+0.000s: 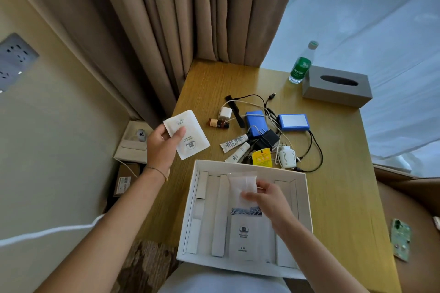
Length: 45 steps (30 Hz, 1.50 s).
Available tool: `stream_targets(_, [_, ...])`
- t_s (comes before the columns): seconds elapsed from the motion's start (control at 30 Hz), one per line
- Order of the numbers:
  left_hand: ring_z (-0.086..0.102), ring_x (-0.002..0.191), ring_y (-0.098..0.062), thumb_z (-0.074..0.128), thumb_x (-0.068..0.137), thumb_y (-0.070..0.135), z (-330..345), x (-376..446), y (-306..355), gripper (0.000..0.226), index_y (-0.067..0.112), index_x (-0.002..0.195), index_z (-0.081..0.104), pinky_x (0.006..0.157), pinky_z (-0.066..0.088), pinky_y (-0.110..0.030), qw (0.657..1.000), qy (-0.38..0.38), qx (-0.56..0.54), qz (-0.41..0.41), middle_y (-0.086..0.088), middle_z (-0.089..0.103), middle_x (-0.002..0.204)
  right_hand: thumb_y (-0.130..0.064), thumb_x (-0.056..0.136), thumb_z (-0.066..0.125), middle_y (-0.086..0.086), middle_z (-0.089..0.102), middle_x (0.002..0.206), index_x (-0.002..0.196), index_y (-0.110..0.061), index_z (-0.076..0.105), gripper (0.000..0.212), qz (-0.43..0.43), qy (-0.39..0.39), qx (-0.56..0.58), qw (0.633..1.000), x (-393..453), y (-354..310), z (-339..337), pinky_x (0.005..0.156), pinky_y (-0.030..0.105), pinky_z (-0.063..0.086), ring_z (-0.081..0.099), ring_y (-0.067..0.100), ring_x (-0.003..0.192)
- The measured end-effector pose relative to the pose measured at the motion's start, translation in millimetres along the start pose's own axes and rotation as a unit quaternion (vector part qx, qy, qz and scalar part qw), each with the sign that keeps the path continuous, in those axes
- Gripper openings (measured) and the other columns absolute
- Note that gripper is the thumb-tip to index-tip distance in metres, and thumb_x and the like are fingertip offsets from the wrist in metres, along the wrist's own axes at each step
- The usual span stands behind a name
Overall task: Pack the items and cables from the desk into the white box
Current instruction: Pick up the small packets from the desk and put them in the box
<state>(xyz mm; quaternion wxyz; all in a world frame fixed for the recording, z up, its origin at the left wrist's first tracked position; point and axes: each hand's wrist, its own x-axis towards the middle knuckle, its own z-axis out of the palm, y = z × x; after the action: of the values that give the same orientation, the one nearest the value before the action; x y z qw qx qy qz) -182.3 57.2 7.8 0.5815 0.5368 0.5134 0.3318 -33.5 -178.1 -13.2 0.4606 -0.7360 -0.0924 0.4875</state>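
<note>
My left hand (pixel 162 147) pinches a flat white paper packet (pixel 187 134) up over the wooden desk (pixel 333 173). My right hand (pixel 269 200) holds a small see-through plastic bag (pixel 241 185) with its fingertips, low inside the open white cardboard box (pixel 307 197). Behind the box lie two blue battery packs (pixel 294 122), tangled black and white cables (pixel 314 150) and little tubes (pixel 234 143).

Bare wooden desk top (pixel 342 173) lies open right of the white cardboard box (pixel 307 200); tangled black and white cables (pixel 309 147) crowd behind it.
</note>
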Motion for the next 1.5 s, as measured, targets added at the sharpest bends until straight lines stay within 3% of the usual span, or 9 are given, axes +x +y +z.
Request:
stream_targets(0.3, [0.072, 0.089, -0.002, 0.07, 0.091, 0.026, 0, -74, 10, 0.017, 0.03, 0.107, 0.067, 0.063, 0.058, -0.021, 0.997, -0.078, -0.008, -0.026, 0.016, 0.075, 0.097, -0.012, 0.078, 0.076, 0.001, 0.078, 0.092, 0.096, -0.017, 0.077, 0.019, 0.043, 0.08, -0.091, 0.992, 41, 43, 9, 0.083, 0.038, 0.059, 0.072, 0.023, 0.091])
stream_targets(0.47, [0.074, 0.085, -0.01, 0.07, 0.091, 0.018, 3, -103, 11, 0.017, 0.023, 0.107, 0.07, 0.063, 0.058, -0.023, 0.99, -0.131, 0.005, -0.051, 0.005, 0.077, 0.095, -0.009, 0.075, 0.071, -0.001, 0.075, 0.089, 0.091, -0.02, 0.072, 0.019, 0.032, 0.087, -0.165, 0.982, 52, 46, 14, 0.076, 0.033, 0.057, 0.069, 0.021, 0.087])
stream_targets(0.6, [0.074, 0.091, -0.021, 0.067, 0.092, 0.01, 11, -118, 5, 0.019, 0.018, 0.109, 0.069, 0.07, 0.061, -0.032, 0.981, -0.17, 0.01, -0.088, -0.006, 0.076, 0.1, -0.024, 0.074, 0.074, -0.007, 0.065, 0.073, 0.073, -0.024, 0.061, 0.013, -0.047, 0.123, -0.305, 0.943, 49, 47, 14, 0.05, 0.024, 0.038, 0.06, 0.014, 0.068])
stream_targets(0.73, [0.072, 0.095, -0.023, 0.062, 0.091, -0.003, 23, -127, -6, 0.024, 0.017, 0.105, 0.067, 0.076, 0.062, -0.036, 0.975, -0.19, 0.035, -0.109, -0.007, 0.075, 0.103, -0.032, 0.078, 0.073, 0.0, 0.068, 0.08, 0.079, -0.019, 0.066, 0.015, -0.071, 0.127, -0.387, 0.91, 43, 40, 11, 0.057, 0.028, 0.045, 0.063, 0.024, 0.074])
stream_targets(0.83, [0.072, 0.095, -0.018, 0.062, 0.089, -0.005, 35, -131, -18, 0.029, 0.022, 0.1, 0.065, 0.072, 0.061, -0.03, 0.97, -0.206, 0.065, -0.111, -0.001, 0.075, 0.101, -0.033, 0.087, 0.066, 0.005, 0.071, 0.076, 0.078, -0.013, 0.07, 0.022, -0.075, 0.115, -0.381, 0.915, 33, 30, 0, 0.062, 0.035, 0.053, 0.066, 0.028, 0.074])
stream_targets(0.93, [0.071, 0.094, -0.015, 0.063, 0.088, -0.003, 51, -130, -34, 0.033, 0.028, 0.098, 0.063, 0.073, 0.061, -0.029, 0.959, -0.232, 0.111, -0.119, 0.002, 0.073, 0.102, -0.03, 0.095, 0.058, 0.003, 0.077, 0.088, 0.109, -0.013, 0.075, 0.028, -0.097, 0.145, -0.324, 0.93, 15, 22, -19, 0.065, 0.034, 0.058, 0.071, 0.02, 0.074])
stream_targets(1.03, [0.069, 0.092, -0.013, 0.064, 0.085, 0.0, 71, -128, -52, 0.033, 0.031, 0.097, 0.062, 0.07, 0.059, -0.027, 0.944, -0.257, 0.168, -0.119, -0.001, 0.072, 0.105, -0.02, 0.093, 0.056, -0.003, 0.072, 0.068, 0.125, -0.018, 0.069, 0.035, -0.109, 0.159, -0.282, 0.94, -8, 17, -39, 0.06, 0.03, 0.057, 0.066, 0.01, 0.06])
stream_targets(1.2, [0.07, 0.094, -0.02, 0.065, 0.081, 0.004, 111, -124, -77, 0.029, 0.022, 0.104, 0.067, 0.076, 0.057, -0.029, 0.923, -0.257, 0.268, -0.103, -0.003, 0.073, 0.105, -0.016, 0.094, 0.057, -0.005, 0.071, 0.081, 0.127, -0.019, 0.067, 0.035, -0.09, 0.161, -0.23, 0.956, -32, 17, -59, 0.066, 0.035, 0.062, 0.069, 0.012, 0.072])
stream_targets(1.5, [0.07, 0.088, -0.019, 0.076, 0.077, 0.021, 159, -129, -91, 0.016, 0.021, 0.093, 0.073, 0.068, 0.048, -0.023, 0.874, -0.245, 0.418, -0.014, 0.001, 0.076, 0.094, -0.009, 0.09, 0.054, -0.006, 0.071, 0.079, 0.12, -0.024, 0.07, 0.037, -0.091, 0.157, -0.18, 0.967, -52, 21, -65, 0.056, 0.024, 0.056, 0.069, 0.01, 0.07])
